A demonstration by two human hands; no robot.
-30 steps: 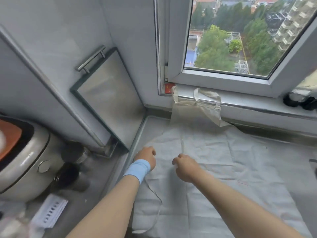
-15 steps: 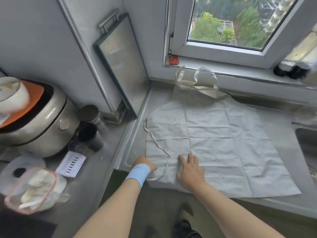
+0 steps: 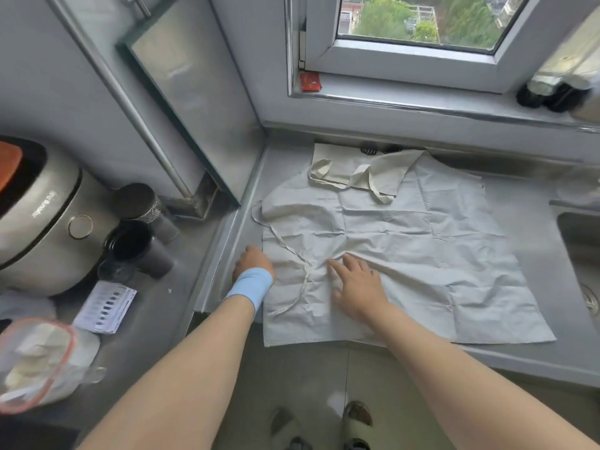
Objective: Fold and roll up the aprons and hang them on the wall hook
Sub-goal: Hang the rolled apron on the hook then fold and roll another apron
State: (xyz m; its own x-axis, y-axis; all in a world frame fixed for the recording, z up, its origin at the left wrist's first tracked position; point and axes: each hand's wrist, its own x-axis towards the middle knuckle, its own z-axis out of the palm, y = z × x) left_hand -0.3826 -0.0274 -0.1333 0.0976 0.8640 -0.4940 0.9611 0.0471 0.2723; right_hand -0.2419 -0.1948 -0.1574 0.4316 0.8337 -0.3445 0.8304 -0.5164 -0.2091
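A cream apron [image 3: 422, 248] lies spread and creased on the steel counter [image 3: 526, 362], its near hem hanging slightly over the front edge. Its bib and neck loop [image 3: 354, 172] lie folded down onto the far part of the cloth. A waist tie [image 3: 292, 251] trails across the left side. My left hand [image 3: 251, 259], with a blue wristband, is curled on the apron's left edge. My right hand [image 3: 355, 282] rests flat on the cloth with fingers spread, and wrinkles bunch up in front of it. No wall hook is in view.
A rice cooker [image 3: 42, 222], dark cups [image 3: 139, 245], a paper card [image 3: 105, 306] and a plastic bag [image 3: 39, 362] crowd the lower counter on the left. A sink [image 3: 581, 254] opens at the right. Bottles [image 3: 548, 92] stand on the window sill, and a steel board [image 3: 194, 102] leans against the wall.
The apron has slid toward the counter's front edge. Its bib, which leaned up against the window sill, now lies folded down on the cloth. My right hand went from a fist to flat.
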